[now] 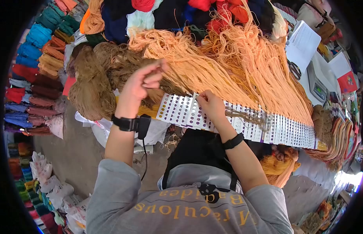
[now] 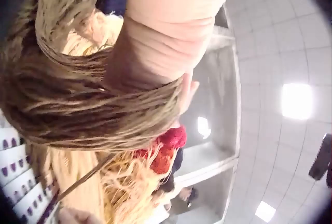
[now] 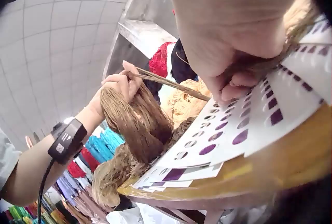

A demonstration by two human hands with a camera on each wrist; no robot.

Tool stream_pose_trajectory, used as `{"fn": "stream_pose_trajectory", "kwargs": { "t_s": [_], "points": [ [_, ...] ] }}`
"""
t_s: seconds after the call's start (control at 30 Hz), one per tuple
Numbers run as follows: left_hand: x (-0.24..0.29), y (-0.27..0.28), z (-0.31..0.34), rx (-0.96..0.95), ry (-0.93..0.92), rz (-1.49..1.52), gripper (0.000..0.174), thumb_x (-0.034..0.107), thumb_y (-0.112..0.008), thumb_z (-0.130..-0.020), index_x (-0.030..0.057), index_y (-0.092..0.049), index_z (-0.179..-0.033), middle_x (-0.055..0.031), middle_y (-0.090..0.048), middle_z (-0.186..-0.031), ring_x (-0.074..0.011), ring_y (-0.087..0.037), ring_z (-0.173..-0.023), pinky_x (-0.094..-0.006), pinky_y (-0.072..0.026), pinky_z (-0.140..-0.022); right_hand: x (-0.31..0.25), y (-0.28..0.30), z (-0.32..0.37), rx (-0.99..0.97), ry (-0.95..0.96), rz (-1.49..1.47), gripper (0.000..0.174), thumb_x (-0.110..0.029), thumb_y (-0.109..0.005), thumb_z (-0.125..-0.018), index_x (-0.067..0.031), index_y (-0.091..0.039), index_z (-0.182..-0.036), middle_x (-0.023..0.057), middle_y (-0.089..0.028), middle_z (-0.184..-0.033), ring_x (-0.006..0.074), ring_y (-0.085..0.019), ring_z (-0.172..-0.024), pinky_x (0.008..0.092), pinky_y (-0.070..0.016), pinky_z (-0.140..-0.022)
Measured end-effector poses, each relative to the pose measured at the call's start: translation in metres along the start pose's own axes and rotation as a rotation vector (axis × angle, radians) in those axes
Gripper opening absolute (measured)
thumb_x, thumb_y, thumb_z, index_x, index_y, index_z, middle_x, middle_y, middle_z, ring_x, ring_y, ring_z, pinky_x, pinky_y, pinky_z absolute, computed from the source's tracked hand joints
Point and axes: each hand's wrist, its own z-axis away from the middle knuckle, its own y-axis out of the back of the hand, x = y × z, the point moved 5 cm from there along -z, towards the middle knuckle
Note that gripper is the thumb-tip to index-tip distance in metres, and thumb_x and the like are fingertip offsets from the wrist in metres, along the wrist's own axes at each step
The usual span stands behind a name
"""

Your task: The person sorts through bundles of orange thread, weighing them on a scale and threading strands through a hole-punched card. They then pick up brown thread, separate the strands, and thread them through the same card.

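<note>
My left hand (image 1: 143, 82) is raised over the left part of the table, its fingers curled on strands of brown yarn (image 3: 174, 84). A thick brown skein (image 2: 98, 112) loops round this hand and hangs beside it in the right wrist view. The taut strands run across to my right hand (image 1: 211, 105), which grips their other end low over white cards (image 1: 193, 117). These cards have rows of holes and purple marks. In the right wrist view, the right fingers (image 3: 238, 85) curl close above the cards, and the palm hides part of the yarn.
Peach yarn (image 1: 236, 70) spreads over the table behind the cards. Brown skeins (image 1: 91, 84) hang over the left edge. A twisted brown strand (image 1: 246, 116) lies across the cards right of my hand. Scissors (image 1: 294, 70) and a scale (image 1: 320, 84) stand at the right.
</note>
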Motion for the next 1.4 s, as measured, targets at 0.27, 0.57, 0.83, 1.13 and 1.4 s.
{"fn": "stream_pose_trajectory", "kwargs": {
  "t_s": [0.27, 0.57, 0.83, 1.13, 1.4],
  "points": [
    [-0.116, 0.024, -0.037, 0.083, 0.203, -1.031, 0.021, 0.023, -0.056, -0.089, 0.0077, -0.062, -0.102, -0.0011, -0.060, -0.068, -0.0064, -0.048, -0.050, -0.0206, -0.0354, -0.044, 0.007, -0.002, 0.000, -0.050, 0.001, 0.005, 0.033, -0.035, -0.066, -0.078, -0.0073, -0.061, -0.095, 0.0062, -0.062, -0.072, 0.0180, -0.060, -0.066, 0.0312, -0.0462, -0.063],
    [0.072, 0.098, 0.003, 0.181, -0.021, 0.050, 0.010, 0.004, -0.046, -0.086, -0.0048, -0.052, -0.086, -0.0033, -0.051, -0.082, -0.0019, -0.034, -0.044, -0.0160, -0.0279, -0.036, -0.035, -0.005, 0.012, -0.045, 0.054, 0.371, 0.038, -0.032, -0.062, -0.074, -0.0048, -0.049, -0.097, 0.0168, -0.063, -0.085, 0.0336, -0.063, -0.078, 0.0458, -0.0462, -0.066],
    [0.107, 0.114, -0.014, 0.740, -0.203, -0.705, 0.033, 0.038, -0.062, -0.084, 0.0066, -0.065, -0.096, -0.0037, -0.056, -0.069, -0.0082, -0.040, -0.042, -0.0227, -0.0321, -0.038, -0.021, -0.004, 0.014, -0.006, 0.100, 0.269, 0.044, -0.041, -0.063, -0.076, -0.0090, -0.054, -0.104, 0.0124, -0.063, -0.081, 0.0298, -0.063, -0.078, 0.0425, -0.0467, -0.066],
    [-0.071, -0.063, 0.012, -0.207, 0.132, -0.288, 0.041, 0.034, -0.042, -0.097, 0.0016, -0.055, -0.119, -0.0044, -0.060, -0.109, -0.0131, -0.057, -0.090, -0.0266, -0.0447, -0.075, -0.068, 0.008, 0.030, -0.075, 0.088, -0.763, 0.012, -0.011, -0.059, -0.088, 0.0006, -0.060, -0.091, 0.0016, -0.058, -0.078, 0.0092, -0.055, -0.063, 0.0219, -0.0436, -0.057],
    [-0.071, -0.064, 0.004, -0.226, 0.187, 0.088, 0.044, 0.034, -0.038, -0.098, 0.0008, -0.050, -0.124, -0.0106, -0.057, -0.113, -0.0180, -0.059, -0.094, -0.0318, -0.0488, -0.080, -0.080, 0.034, 0.040, -0.054, 0.087, -0.967, 0.016, -0.015, -0.047, -0.095, -0.0011, -0.056, -0.093, 0.0051, -0.060, -0.079, 0.0088, -0.054, -0.060, 0.0209, -0.0400, -0.056]
  ]
}}
